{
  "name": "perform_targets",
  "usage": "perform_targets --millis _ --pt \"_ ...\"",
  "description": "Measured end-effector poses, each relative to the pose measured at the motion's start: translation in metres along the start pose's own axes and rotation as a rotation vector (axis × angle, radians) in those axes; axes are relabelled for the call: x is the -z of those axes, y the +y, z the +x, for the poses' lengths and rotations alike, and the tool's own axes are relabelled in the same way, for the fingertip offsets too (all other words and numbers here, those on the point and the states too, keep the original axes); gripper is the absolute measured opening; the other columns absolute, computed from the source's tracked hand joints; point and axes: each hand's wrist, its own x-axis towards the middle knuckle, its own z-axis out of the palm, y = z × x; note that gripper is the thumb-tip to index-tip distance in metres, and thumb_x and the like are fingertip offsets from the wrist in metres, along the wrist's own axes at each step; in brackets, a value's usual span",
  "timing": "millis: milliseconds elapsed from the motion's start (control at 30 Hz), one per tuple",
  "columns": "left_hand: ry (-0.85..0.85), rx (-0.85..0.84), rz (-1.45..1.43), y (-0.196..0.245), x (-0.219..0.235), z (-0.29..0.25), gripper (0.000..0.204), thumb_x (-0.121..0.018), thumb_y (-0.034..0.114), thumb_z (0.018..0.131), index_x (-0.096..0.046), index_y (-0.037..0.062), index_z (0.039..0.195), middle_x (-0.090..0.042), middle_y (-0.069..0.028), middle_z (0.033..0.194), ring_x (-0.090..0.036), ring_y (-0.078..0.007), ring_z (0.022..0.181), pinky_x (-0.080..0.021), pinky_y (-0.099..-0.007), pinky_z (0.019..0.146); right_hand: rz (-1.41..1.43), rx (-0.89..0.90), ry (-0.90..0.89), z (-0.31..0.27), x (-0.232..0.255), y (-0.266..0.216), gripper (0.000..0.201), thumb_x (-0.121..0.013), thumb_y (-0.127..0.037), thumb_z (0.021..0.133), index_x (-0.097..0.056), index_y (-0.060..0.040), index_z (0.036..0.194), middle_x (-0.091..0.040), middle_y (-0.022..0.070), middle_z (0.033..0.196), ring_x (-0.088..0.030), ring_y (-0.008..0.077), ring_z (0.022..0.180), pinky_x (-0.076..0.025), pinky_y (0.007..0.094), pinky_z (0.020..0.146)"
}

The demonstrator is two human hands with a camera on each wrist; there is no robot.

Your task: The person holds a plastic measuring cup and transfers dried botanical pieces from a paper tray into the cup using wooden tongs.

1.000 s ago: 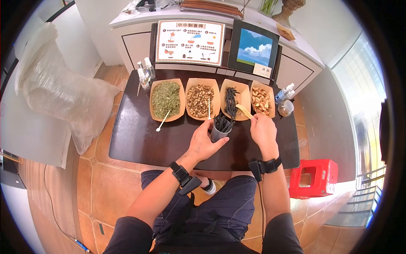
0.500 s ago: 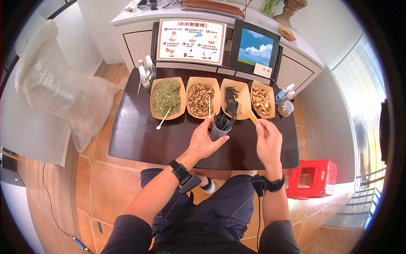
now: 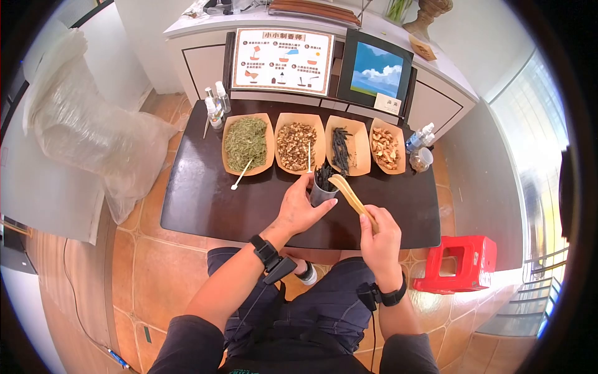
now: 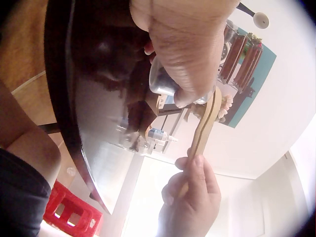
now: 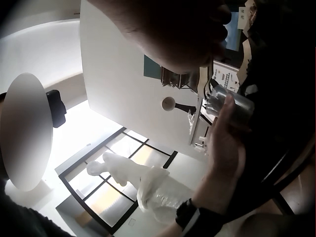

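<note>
1. Behind the dark brown table (image 3: 205,202), a long white cabinet (image 3: 199,65) stands on an orange tiled floor (image 3: 165,274); clear plastic sheeting (image 3: 93,124) covers something at the left, and a red plastic stool (image 3: 456,283) is at the right.
2. A printed instruction board (image 3: 281,87) and a black-bordered picture of clouds (image 3: 376,68) stand side by side at the table's far edge.
3. Four paper trays sit in a row: the first tray (image 3: 270,146) holds dried green herb, the second tray (image 3: 319,140) brown chopped pieces, the third tray (image 3: 359,146) dark strips along its left part, and the fourth tray (image 3: 402,148) pale tan chips.
4. One white stirrer (image 3: 242,174) leans over the first tray's near edge; another (image 3: 309,156) stands in the second.
5. Spray bottles (image 3: 213,113) are at the far left corner, with blue-tinted bottles (image 3: 419,137) and a jar (image 3: 422,161) at the right.
6. The left hand (image 3: 302,212) wraps its fingers and thumb around a grey cup (image 3: 321,198), filled above its rim with dark strips (image 3: 323,177), just in front of the trays.
7. The right hand (image 3: 381,240) pinches wooden tongs (image 3: 354,201), their tips at the cup's mouth; whether they touch the strips is unclear.
</note>
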Motion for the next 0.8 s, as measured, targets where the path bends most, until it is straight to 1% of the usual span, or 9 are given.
perform_targets --millis 100,133,267,333,367,400,467,533,800 --pt "0.004 -0.006 0.000 0.000 -0.001 0.000 0.056 -0.085 0.025 0.075 -0.056 -0.0008 0.115 -0.067 -0.0087 0.094 -0.056 -0.0117 0.066 -0.047 -0.0267 0.060 -0.012 -0.056 0.021 0.005 0.009 0.002 0.014 -0.062 -0.006 0.092 -0.065 0.0007 0.103 -0.064 0.0188 0.089 -0.064 0.0386 0.079 -0.051 0.0412 0.069" --pt "0.006 -0.011 -0.010 -0.001 -0.002 0.000 0.055 -0.085 0.025 0.075 -0.057 -0.0007 0.115 -0.067 -0.0085 0.094 -0.056 -0.0118 0.066 -0.047 -0.0267 0.060 -0.051 -0.075 0.045 0.010 0.010 0.005 0.014 -0.061 -0.009 0.093 -0.065 0.0014 0.103 -0.065 0.0200 0.090 -0.064 0.0398 0.082 -0.051 0.0434 0.072" --pt "-0.006 -0.008 0.048 -0.003 -0.001 0.000 0.054 -0.085 0.025 0.075 -0.057 -0.0003 0.113 -0.066 -0.0084 0.093 -0.055 -0.0114 0.065 -0.047 -0.0270 0.060 -0.163 -0.100 0.077 0.035 0.004 0.040 0.019 -0.060 -0.015 0.094 -0.067 0.0003 0.103 -0.067 0.0212 0.093 -0.065 0.0414 0.085 -0.051 0.0478 0.075" --pt "-0.003 -0.017 0.059 -0.003 -0.001 0.000 0.054 -0.086 0.026 0.074 -0.056 -0.0001 0.112 -0.066 -0.0084 0.092 -0.055 -0.0112 0.065 -0.047 -0.0271 0.060 -0.257 -0.182 -0.038 0.048 -0.001 0.051 0.018 -0.061 -0.016 0.093 -0.069 -0.0023 0.101 -0.069 0.0211 0.093 -0.065 0.0419 0.086 -0.052 0.0489 0.076" --pt "-0.004 -0.019 0.060 -0.003 -0.002 0.000 0.054 -0.086 0.026 0.074 -0.056 -0.0001 0.112 -0.066 -0.0084 0.092 -0.055 -0.0112 0.065 -0.047 -0.0271 0.060 -0.265 -0.233 -0.054 0.055 -0.004 0.051 0.017 -0.062 -0.018 0.092 -0.071 -0.0041 0.097 -0.070 0.0208 0.091 -0.066 0.0422 0.087 -0.052 0.0494 0.076" --pt "-0.001 -0.017 0.050 -0.004 -0.002 0.000 0.054 -0.086 0.026 0.074 -0.056 -0.0002 0.112 -0.066 -0.0083 0.092 -0.055 -0.0113 0.065 -0.047 -0.0271 0.060 -0.265 -0.233 -0.053 0.061 -0.006 0.050 0.017 -0.062 -0.018 0.092 -0.071 -0.0041 0.097 -0.070 0.0208 0.091 -0.066 0.0422 0.087 -0.052 0.0494 0.076" --pt "0.003 -0.015 0.040 -0.003 -0.001 0.001 0.055 -0.086 0.026 0.074 -0.056 -0.0003 0.112 -0.066 -0.0083 0.092 -0.055 -0.0113 0.064 -0.047 -0.0271 0.060 -0.326 -0.279 -0.138 0.072 -0.008 0.047 0.018 -0.062 -0.019 0.092 -0.072 -0.0047 0.095 -0.070 0.0202 0.090 -0.067 0.0414 0.087 -0.053 0.0491 0.077" --pt "-0.065 0.077 -0.002 -0.001 0.001 0.001 0.065 -0.085 0.028 0.073 -0.055 -0.0035 0.122 -0.067 -0.0130 0.100 -0.064 -0.0225 0.084 -0.052 -0.0337 0.075 -0.355 -0.290 -0.163 0.079 -0.011 0.048 0.018 -0.062 -0.020 0.092 -0.072 -0.0051 0.095 -0.071 0.0197 0.089 -0.067 0.0408 0.087 -0.053 0.0491 0.077" --pt "-0.058 0.073 0.020 0.000 0.001 0.001 0.064 -0.086 0.027 0.073 -0.056 -0.0027 0.121 -0.067 -0.0124 0.100 -0.064 -0.0219 0.083 -0.051 -0.0333 0.074 -0.432 -0.295 -0.215 0.085 -0.007 0.041 0.019 -0.062 -0.022 0.091 -0.073 -0.0062 0.092 -0.071 0.0183 0.089 -0.068 0.0384 0.088 -0.054 0.0485 0.078"
